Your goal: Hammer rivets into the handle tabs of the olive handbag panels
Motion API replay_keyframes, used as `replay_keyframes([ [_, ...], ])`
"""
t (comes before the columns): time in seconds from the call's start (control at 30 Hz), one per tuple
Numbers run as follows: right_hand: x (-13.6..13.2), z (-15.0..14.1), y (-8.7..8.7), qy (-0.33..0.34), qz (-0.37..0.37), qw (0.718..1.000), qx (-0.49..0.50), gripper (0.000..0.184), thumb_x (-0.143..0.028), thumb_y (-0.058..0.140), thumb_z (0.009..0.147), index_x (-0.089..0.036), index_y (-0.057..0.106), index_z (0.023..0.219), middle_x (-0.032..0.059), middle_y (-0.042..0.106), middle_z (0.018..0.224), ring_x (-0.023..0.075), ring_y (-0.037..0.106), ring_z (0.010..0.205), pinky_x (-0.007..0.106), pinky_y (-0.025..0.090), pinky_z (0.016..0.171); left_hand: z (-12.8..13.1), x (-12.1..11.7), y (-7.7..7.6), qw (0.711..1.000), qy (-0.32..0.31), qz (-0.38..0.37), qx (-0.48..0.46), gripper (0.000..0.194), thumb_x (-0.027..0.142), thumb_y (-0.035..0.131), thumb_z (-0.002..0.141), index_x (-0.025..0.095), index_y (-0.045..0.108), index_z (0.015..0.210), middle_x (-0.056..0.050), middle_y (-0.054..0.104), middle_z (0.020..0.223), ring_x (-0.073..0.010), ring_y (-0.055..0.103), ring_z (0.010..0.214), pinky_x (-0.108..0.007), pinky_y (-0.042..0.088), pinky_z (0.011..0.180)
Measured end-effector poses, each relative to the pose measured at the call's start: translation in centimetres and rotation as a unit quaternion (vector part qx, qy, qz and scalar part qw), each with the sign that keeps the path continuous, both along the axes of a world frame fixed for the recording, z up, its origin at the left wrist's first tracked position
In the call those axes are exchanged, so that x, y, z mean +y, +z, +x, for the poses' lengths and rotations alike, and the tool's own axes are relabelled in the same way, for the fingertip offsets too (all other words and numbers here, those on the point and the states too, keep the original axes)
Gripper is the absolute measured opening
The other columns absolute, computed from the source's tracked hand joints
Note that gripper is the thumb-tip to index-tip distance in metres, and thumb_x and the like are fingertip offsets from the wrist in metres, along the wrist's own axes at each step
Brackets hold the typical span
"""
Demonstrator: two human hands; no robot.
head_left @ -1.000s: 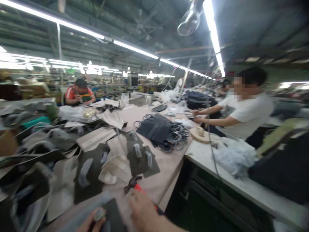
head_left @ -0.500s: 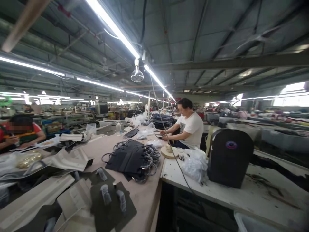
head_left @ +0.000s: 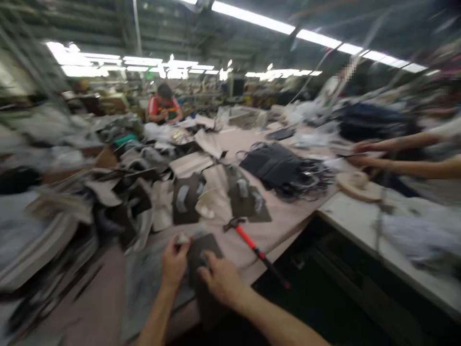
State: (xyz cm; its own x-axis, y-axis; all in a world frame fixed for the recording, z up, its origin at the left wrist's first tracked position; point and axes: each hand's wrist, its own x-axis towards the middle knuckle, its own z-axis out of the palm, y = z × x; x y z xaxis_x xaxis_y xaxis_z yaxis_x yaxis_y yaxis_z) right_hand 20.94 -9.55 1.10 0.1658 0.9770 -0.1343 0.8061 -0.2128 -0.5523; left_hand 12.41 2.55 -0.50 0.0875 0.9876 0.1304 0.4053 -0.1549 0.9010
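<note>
The picture is smeared by motion. Both my hands rest on a dark flat panel (head_left: 205,252) at the near edge of the work table (head_left: 281,226). My left hand (head_left: 175,262) pinches its left edge, with something small and pale at the fingertips. My right hand (head_left: 220,281) lies on the panel's right side with curled fingers pressing it. A hammer with a red handle (head_left: 252,242) lies just right of my hands, its head toward the table's middle.
More dark panels with pale fittings (head_left: 248,197) and beige pieces (head_left: 189,166) cover the table. A pile of dark bags with metal rings (head_left: 284,170) sits further back. Another person's arms (head_left: 403,154) reach in from the right. A seated person in red (head_left: 163,105) works at the far end.
The camera swung up to the ceiling and far hall, then back down. My hands, out of view half a second ago, are now on the dark panel, and the hammer lies free beside them.
</note>
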Motion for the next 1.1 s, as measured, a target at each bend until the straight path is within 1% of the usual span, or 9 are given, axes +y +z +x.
replay_keyframes([
  [0.07,-0.7,-2.4,-1.7,0.013,-0.047,0.999,-0.009,0.043,-0.042,0.047,0.102,-0.015,0.053,0.135,0.0130,0.073,0.097,0.0288,0.071,0.092,0.039,0.052,0.080,-4.7,-1.1,-2.2,0.997,0.007,-0.040,-0.067,0.013,0.018,0.060,0.090,0.011,0.070,0.093,-0.001,0.073,0.072,-0.0176,0.070,0.073,-0.037,0.057,0.085],
  [0.1,-0.7,-2.7,-2.2,0.018,-0.059,0.998,-0.022,0.044,-0.044,0.045,0.103,-0.016,0.052,0.135,0.0138,0.073,0.096,0.0301,0.071,0.092,0.038,0.051,0.079,-5.7,-1.3,-3.0,0.991,-0.003,-0.055,-0.121,0.012,0.018,0.066,0.085,0.014,0.070,0.096,-0.003,0.075,0.082,-0.0180,0.072,0.082,-0.029,0.057,0.083],
  [0.13,-0.6,-2.7,-2.6,0.023,-0.065,0.997,-0.034,0.044,-0.045,0.043,0.103,-0.017,0.053,0.135,0.0139,0.073,0.096,0.0305,0.071,0.092,0.037,0.050,0.078,-6.1,-1.2,-3.7,0.982,-0.014,-0.068,-0.174,0.015,0.018,0.070,0.083,0.015,0.068,0.097,-0.004,0.076,0.088,-0.0179,0.073,0.085,-0.027,0.057,0.083],
  [0.2,-0.3,-2.2,-3.0,0.030,-0.066,0.996,-0.045,0.043,-0.046,0.042,0.103,-0.018,0.054,0.133,0.0139,0.074,0.094,0.0307,0.072,0.090,0.036,0.048,0.077,-5.5,-0.8,-4.7,0.967,-0.031,-0.090,-0.238,0.020,0.023,0.072,0.081,0.016,0.066,0.099,-0.005,0.077,0.091,-0.0178,0.072,0.085,-0.027,0.056,0.084],
  [0.33,-0.1,-1.4,-3.0,0.033,-0.062,0.996,-0.046,0.044,-0.047,0.042,0.103,-0.017,0.053,0.134,0.0136,0.074,0.092,0.0312,0.072,0.089,0.036,0.048,0.075,-3.9,-0.5,-5.4,0.960,-0.061,-0.107,-0.253,0.025,0.029,0.074,0.079,0.017,0.065,0.098,-0.006,0.076,0.090,-0.0188,0.072,0.085,-0.030,0.055,0.083],
  [0.47,-0.1,-1.4,-2.9,0.040,-0.062,0.997,-0.032,0.045,-0.047,0.044,0.102,-0.015,0.053,0.133,0.0137,0.074,0.092,0.0317,0.072,0.088,0.036,0.048,0.074,-4.1,-1.0,-5.2,0.965,-0.089,-0.101,-0.225,0.022,0.031,0.074,0.080,0.016,0.065,0.094,-0.007,0.076,0.089,-0.0193,0.071,0.084,-0.031,0.055,0.082],
  [0.97,-0.1,-0.2,-2.8,0.050,-0.056,0.995,0.059,0.054,-0.053,0.043,0.100,-0.014,0.051,0.137,0.0146,0.072,0.096,0.0313,0.070,0.090,0.037,0.046,0.076,-4.1,-1.3,-4.6,0.980,-0.124,-0.072,-0.139,0.016,0.028,0.066,0.086,0.017,0.063,0.095,-0.007,0.075,0.090,-0.0192,0.070,0.086,-0.031,0.054,0.083],
  [1.03,0.0,0.7,-2.7,0.052,-0.035,0.994,0.094,0.051,-0.051,0.042,0.100,-0.016,0.054,0.134,0.0118,0.071,0.097,0.0279,0.068,0.090,0.035,0.046,0.077,-4.2,-1.1,-4.6,0.979,-0.136,-0.073,-0.129,0.015,0.027,0.066,0.085,0.017,0.063,0.095,-0.007,0.075,0.089,-0.0189,0.070,0.085,-0.030,0.054,0.082],
  [1.1,0.0,2.6,-2.8,0.030,0.023,0.995,0.094,0.046,-0.049,0.041,0.100,-0.016,0.058,0.128,0.0103,0.069,0.098,0.0249,0.066,0.090,0.034,0.047,0.080,-4.3,-0.8,-4.5,0.977,-0.153,-0.079,-0.124,0.013,0.025,0.065,0.084,0.017,0.063,0.094,-0.007,0.075,0.088,-0.0187,0.069,0.083,-0.030,0.053,0.081],
])
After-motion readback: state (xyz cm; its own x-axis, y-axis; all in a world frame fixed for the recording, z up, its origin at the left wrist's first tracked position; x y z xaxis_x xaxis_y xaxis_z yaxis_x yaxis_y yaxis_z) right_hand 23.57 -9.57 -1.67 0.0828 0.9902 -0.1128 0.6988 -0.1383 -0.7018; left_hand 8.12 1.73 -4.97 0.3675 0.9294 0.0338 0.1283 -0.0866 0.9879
